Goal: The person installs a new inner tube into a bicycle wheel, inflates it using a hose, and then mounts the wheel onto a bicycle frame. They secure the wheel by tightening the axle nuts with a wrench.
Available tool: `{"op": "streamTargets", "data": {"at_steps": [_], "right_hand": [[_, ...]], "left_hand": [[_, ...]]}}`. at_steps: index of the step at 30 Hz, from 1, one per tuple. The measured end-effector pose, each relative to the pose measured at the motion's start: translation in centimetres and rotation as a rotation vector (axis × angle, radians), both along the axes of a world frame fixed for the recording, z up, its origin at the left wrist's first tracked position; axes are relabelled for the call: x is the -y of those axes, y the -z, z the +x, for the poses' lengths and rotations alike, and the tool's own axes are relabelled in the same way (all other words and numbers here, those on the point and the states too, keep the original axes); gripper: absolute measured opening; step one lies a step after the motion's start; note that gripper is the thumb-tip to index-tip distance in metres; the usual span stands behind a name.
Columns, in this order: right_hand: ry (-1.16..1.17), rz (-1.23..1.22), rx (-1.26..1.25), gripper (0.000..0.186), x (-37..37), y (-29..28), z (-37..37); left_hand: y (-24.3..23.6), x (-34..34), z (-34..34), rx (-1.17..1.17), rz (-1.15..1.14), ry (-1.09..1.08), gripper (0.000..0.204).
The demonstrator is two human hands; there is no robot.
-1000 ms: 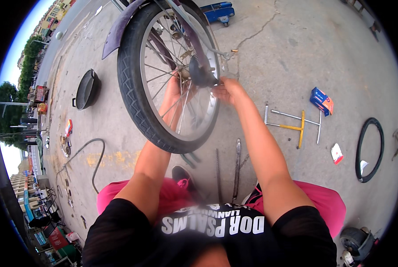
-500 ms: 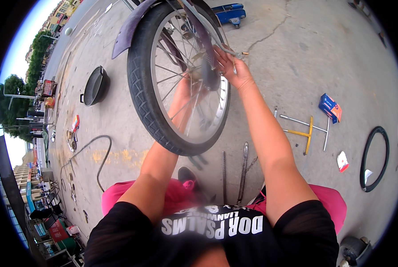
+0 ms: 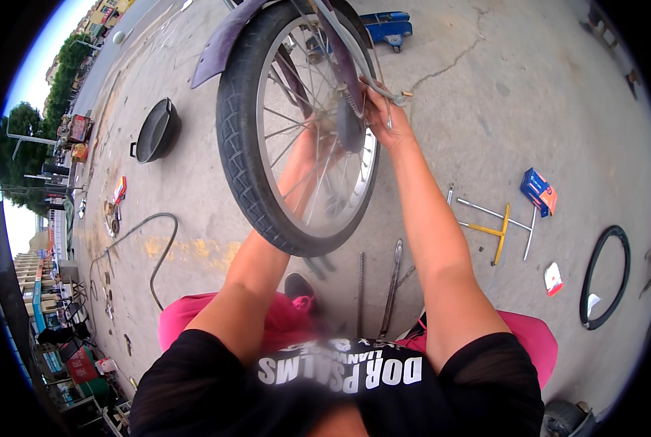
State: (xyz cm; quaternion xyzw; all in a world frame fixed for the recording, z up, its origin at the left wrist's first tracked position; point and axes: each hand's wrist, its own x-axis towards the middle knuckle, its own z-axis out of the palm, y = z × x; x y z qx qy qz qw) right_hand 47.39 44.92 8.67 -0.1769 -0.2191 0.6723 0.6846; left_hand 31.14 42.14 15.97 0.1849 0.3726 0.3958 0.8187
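A bicycle front wheel (image 3: 239,156) with a black tire and silver rim stands upright before me, in a purple fork (image 3: 344,62) under a purple mudguard (image 3: 223,44). My left hand (image 3: 311,142) is behind the spokes beside the hub (image 3: 333,122); its fingers are blurred and mostly covered. On the wheel's other side my right hand (image 3: 385,122) is closed by the fork's lower end, its fingertips partly hidden behind a grey cable (image 3: 373,81) and a dark rounded part (image 3: 350,131). What the fingertips grip does not show.
T-handled wrenches (image 3: 502,231), a blue-orange box (image 3: 539,191) and a loose black tire (image 3: 586,288) lie right. Two long metal bars (image 3: 391,291) lie near my feet. Left are a black basin (image 3: 154,135) and a hose (image 3: 171,247); a blue floor jack (image 3: 387,28) stands behind.
The view has shifted slightly, so the wheel and ground objects appear displaced. My right hand's fingers are more curled in by the fork end. My left hand stays beside the hub.
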Motion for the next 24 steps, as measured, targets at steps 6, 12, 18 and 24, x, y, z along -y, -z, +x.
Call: {"op": "streamTargets", "data": {"at_steps": [6, 12, 18, 24], "right_hand": [[-0.089, -0.006, -0.002, 0.048, -0.2, 0.3, 1.1], [0.017, -0.001, 0.232, 0.038, -0.9, -0.8, 0.1], [0.120, 0.057, 0.443, 0.031, -0.9, -0.7, -0.4], [0.079, 0.061, 0.452, 0.027, -0.6, -0.5, -0.2]], "left_hand": [[2.0, -0.4, -0.4, -0.032, 0.107, 0.043, 0.047], [5.1, -1.5, -0.9, -0.001, 0.171, 0.016, 0.049], [8.1, -2.5, -2.0, 0.036, 0.138, -0.051, 0.046], [7.2, -1.9, -1.7, 0.270, 0.097, -0.081, 0.025]]}}
